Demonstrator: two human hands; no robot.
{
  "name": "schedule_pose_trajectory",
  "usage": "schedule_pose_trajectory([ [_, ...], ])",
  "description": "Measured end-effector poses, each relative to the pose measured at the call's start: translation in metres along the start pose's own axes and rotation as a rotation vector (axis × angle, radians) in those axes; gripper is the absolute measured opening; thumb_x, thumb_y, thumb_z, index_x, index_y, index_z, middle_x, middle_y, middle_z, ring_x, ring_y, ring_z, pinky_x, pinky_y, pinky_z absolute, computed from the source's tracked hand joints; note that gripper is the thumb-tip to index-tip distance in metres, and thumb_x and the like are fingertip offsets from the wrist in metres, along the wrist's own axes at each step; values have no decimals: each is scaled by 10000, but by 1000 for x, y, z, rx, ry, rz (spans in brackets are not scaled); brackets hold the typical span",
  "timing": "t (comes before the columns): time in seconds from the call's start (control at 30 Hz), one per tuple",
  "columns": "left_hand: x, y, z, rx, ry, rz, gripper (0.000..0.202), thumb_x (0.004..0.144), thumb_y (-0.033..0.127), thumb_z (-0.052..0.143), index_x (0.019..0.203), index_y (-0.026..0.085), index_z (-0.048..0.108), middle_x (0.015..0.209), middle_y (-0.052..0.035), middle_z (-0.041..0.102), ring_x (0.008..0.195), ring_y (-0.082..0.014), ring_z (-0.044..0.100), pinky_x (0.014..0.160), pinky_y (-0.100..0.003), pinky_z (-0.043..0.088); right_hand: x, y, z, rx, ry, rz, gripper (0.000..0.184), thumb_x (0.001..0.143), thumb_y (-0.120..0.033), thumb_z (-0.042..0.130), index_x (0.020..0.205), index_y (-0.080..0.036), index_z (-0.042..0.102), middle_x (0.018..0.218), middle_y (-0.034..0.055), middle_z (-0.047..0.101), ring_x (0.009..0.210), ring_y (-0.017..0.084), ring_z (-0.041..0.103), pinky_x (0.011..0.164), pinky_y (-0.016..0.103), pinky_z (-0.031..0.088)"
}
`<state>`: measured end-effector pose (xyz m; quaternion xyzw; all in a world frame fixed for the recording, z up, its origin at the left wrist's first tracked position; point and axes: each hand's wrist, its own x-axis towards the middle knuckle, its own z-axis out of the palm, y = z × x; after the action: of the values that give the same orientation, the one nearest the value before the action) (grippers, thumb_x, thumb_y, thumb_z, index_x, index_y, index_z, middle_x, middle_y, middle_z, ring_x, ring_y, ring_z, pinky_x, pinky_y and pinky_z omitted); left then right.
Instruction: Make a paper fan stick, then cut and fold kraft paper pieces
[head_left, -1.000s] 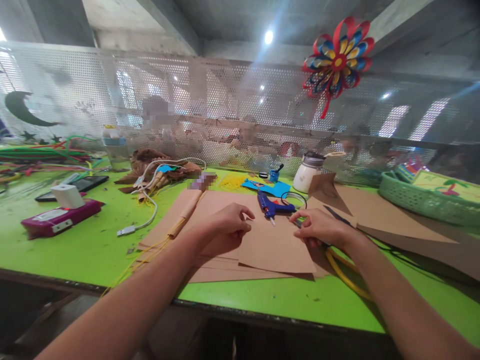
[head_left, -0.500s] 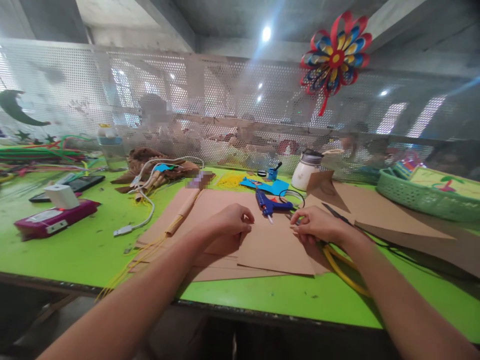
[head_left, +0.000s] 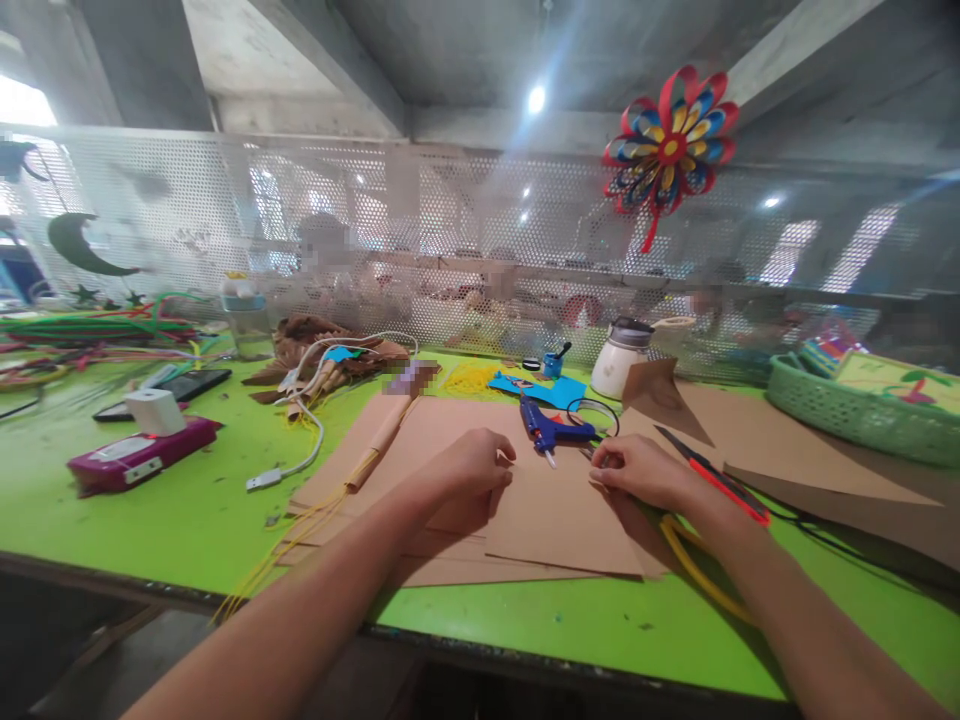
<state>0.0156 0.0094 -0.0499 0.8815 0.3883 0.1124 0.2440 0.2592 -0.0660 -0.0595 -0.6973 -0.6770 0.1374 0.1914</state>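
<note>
A small rectangular sheet of brown kraft paper [head_left: 562,525] lies over larger brown sheets [head_left: 427,450] on the green table. My left hand [head_left: 480,468] is at its left edge, fingers curled and closed on the paper. At the opposite edge, my right hand [head_left: 637,470] pinches the sheet between thumb and fingers. Just beyond the hands rests a blue glue gun [head_left: 555,430], its nozzle pointing away and a white glue stick poking out toward me. A yellow loop [head_left: 697,570] lies under my right forearm, partly covered.
A red-handled knife [head_left: 727,490] lies right of my right wrist. Left are a rolled paper piece with yellow strings [head_left: 371,455], a white USB cable [head_left: 315,455] and a purple power block [head_left: 146,455]. Behind stand a white jug [head_left: 619,362] and a green basket [head_left: 847,412].
The view has tilted up and turned slightly left, so everything sits lower and further right. Both hands stay at the small sheet's edges; more of the red knife handle shows.
</note>
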Motion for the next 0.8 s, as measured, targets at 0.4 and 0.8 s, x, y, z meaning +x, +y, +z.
schedule_pose_trajectory([
  [0.4,3,-6,8,12,71,-85,335,676,187,526,976,138,669,655,-28,674,584,-159,612,544,-226,437,3,-5,11,-106,50,-18,192,672,-282,596,821,-180,661,788,49,675,728,184,594,616,249,393],
  [0.8,-1,5,10,237,197,-47,328,745,269,516,1036,169,632,911,-90,699,856,-231,635,729,-299,456,2,-9,9,-165,55,-17,174,646,-213,593,806,-184,656,778,36,674,721,163,585,605,232,366],
])
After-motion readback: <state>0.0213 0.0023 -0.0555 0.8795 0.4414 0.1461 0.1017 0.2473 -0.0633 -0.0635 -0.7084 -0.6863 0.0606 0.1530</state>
